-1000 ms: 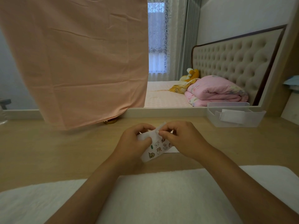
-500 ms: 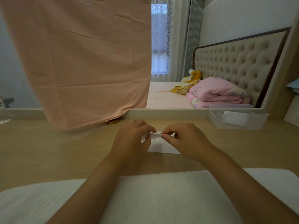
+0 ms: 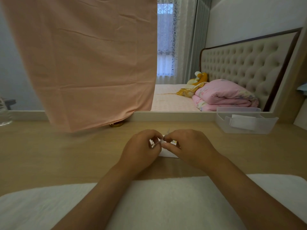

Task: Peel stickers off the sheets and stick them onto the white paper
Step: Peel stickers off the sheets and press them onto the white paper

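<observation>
The sticker sheet (image 3: 159,141), face-up a second ago, is now turned edge-on and pinched by the curled fingers of the left hand (image 3: 141,147) and right hand (image 3: 188,145) just above the white paper (image 3: 167,153) on the desk (image 3: 66,155), so peeling is judged underway.

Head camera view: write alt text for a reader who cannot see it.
A person's left hand and right hand pinch a small sticker sheet over white paper on a wooden desk. A peach cloth hangs behind; a clear tray sits far right.
</observation>
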`<state>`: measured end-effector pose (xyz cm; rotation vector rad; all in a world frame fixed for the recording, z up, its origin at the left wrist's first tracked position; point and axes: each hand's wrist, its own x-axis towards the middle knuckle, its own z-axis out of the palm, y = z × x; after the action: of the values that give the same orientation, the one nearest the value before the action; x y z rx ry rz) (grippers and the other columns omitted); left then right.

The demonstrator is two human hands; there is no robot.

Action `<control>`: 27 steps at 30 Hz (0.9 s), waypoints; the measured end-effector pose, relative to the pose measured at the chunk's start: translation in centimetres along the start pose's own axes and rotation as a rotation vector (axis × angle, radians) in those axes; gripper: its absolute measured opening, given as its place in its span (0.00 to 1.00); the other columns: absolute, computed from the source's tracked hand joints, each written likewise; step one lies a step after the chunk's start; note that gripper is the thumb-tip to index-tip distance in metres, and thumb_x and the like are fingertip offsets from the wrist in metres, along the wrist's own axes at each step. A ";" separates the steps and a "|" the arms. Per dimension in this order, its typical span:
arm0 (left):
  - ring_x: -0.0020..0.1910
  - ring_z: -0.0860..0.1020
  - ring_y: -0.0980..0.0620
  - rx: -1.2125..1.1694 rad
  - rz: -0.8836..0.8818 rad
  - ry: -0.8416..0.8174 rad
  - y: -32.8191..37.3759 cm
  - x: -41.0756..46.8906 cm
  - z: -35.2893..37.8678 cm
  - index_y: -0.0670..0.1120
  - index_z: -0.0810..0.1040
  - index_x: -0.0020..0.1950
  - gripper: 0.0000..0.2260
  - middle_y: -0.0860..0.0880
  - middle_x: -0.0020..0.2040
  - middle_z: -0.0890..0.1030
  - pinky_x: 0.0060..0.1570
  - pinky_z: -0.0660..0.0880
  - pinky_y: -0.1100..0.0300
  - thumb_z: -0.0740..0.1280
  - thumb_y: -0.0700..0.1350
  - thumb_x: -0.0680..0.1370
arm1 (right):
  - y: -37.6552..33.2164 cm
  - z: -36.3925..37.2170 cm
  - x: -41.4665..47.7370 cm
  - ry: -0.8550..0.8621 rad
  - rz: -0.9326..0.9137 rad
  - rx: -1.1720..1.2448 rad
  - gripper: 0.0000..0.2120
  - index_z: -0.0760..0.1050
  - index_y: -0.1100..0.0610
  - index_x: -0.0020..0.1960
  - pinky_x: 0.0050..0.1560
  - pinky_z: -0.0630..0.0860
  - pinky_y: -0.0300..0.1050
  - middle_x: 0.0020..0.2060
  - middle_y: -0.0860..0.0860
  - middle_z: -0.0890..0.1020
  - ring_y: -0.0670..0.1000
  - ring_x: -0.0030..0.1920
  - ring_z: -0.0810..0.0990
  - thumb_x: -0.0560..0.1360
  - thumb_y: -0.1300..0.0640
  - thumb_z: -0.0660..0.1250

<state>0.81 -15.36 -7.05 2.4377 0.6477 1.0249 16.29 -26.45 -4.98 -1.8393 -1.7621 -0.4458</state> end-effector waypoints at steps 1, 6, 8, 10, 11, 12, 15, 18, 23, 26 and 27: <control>0.40 0.77 0.57 -0.006 0.000 0.007 0.0 0.0 0.0 0.56 0.82 0.51 0.07 0.59 0.43 0.81 0.40 0.75 0.59 0.70 0.45 0.76 | -0.1 0.0 0.0 -0.007 -0.006 -0.002 0.12 0.83 0.43 0.53 0.37 0.64 0.35 0.46 0.42 0.85 0.39 0.38 0.70 0.79 0.39 0.65; 0.41 0.77 0.57 -0.057 -0.010 0.018 0.2 0.0 -0.1 0.54 0.83 0.51 0.06 0.58 0.44 0.82 0.42 0.76 0.57 0.70 0.44 0.76 | -0.1 -0.2 0.0 0.002 -0.058 0.014 0.13 0.83 0.44 0.56 0.36 0.59 0.28 0.46 0.43 0.85 0.40 0.37 0.71 0.79 0.39 0.66; 0.43 0.77 0.58 -0.064 -0.021 0.021 0.4 0.0 -0.3 0.52 0.83 0.53 0.06 0.58 0.46 0.82 0.42 0.76 0.60 0.69 0.45 0.78 | 0.0 -0.3 0.0 0.020 -0.089 -0.013 0.14 0.84 0.46 0.56 0.36 0.59 0.28 0.46 0.44 0.86 0.40 0.37 0.74 0.78 0.39 0.66; 0.46 0.78 0.57 -0.082 -0.077 0.085 0.3 0.1 -0.2 0.52 0.81 0.57 0.09 0.57 0.50 0.81 0.40 0.77 0.65 0.68 0.44 0.78 | 0.3 -0.4 0.0 0.092 -0.126 -0.042 0.14 0.85 0.47 0.51 0.35 0.62 0.27 0.43 0.44 0.86 0.41 0.36 0.79 0.78 0.39 0.67; 0.48 0.79 0.56 -0.105 -0.118 0.128 0.0 0.1 -0.3 0.53 0.79 0.61 0.11 0.57 0.53 0.80 0.40 0.78 0.66 0.68 0.44 0.79 | 0.5 -0.4 0.0 0.147 -0.151 -0.058 0.15 0.85 0.48 0.49 0.34 0.65 0.28 0.42 0.44 0.87 0.42 0.35 0.81 0.77 0.39 0.66; 0.52 0.79 0.55 -0.106 -0.165 0.156 -0.3 0.2 -0.5 0.54 0.76 0.65 0.16 0.56 0.55 0.79 0.42 0.80 0.64 0.68 0.43 0.78 | 0.7 -0.4 0.0 0.204 -0.183 -0.073 0.16 0.85 0.49 0.46 0.32 0.70 0.31 0.40 0.44 0.86 0.43 0.35 0.82 0.77 0.39 0.66; 0.60 0.71 0.51 0.197 -0.168 0.214 -1.3 0.3 -1.3 0.53 0.70 0.71 0.25 0.52 0.62 0.72 0.55 0.76 0.52 0.72 0.45 0.75 | 1.5 -0.2 0.2 0.355 -0.274 -0.130 0.17 0.84 0.51 0.40 0.27 0.74 0.43 0.33 0.44 0.84 0.45 0.31 0.80 0.80 0.42 0.67; 0.52 0.73 0.52 0.306 -0.022 0.320 -0.6 0.6 -1.6 0.52 0.80 0.54 0.08 0.53 0.52 0.77 0.51 0.71 0.54 0.72 0.48 0.76 | 1.9 -0.1 0.3 0.446 -0.342 -0.203 0.16 0.83 0.52 0.38 0.26 0.71 0.44 0.29 0.46 0.81 0.48 0.27 0.76 0.80 0.44 0.69; 0.33 0.78 0.57 -0.408 -0.496 -0.138 2.4 0.4 -1.0 0.48 0.84 0.40 0.20 0.53 0.37 0.83 0.36 0.72 0.65 0.60 0.55 0.83 | 1.6 0.1 0.4 0.440 -0.464 -0.282 0.16 0.83 0.55 0.38 0.27 0.69 0.42 0.28 0.50 0.79 0.51 0.25 0.74 0.80 0.49 0.69; 0.31 0.78 0.55 -0.536 -0.588 -0.184 2.7 0.4 -1.0 0.47 0.84 0.42 0.15 0.51 0.37 0.83 0.30 0.69 0.68 0.63 0.51 0.82 | 1.5 0.3 0.4 0.429 -0.515 -0.323 0.17 0.81 0.56 0.37 0.28 0.67 0.41 0.27 0.50 0.78 0.52 0.25 0.73 0.81 0.50 0.68; 0.31 0.78 0.55 -0.552 -0.603 -0.170 2.7 0.5 -1.0 0.47 0.83 0.42 0.14 0.51 0.38 0.83 0.30 0.69 0.67 0.63 0.49 0.82 | 1.5 0.4 0.4 0.433 -0.523 -0.340 0.17 0.80 0.55 0.36 0.27 0.67 0.42 0.27 0.50 0.77 0.52 0.25 0.72 0.81 0.49 0.68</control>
<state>1.01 -17.04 -4.69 1.6724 0.8362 0.6284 17.74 -25.90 -5.27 -1.3114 -1.9124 -1.3075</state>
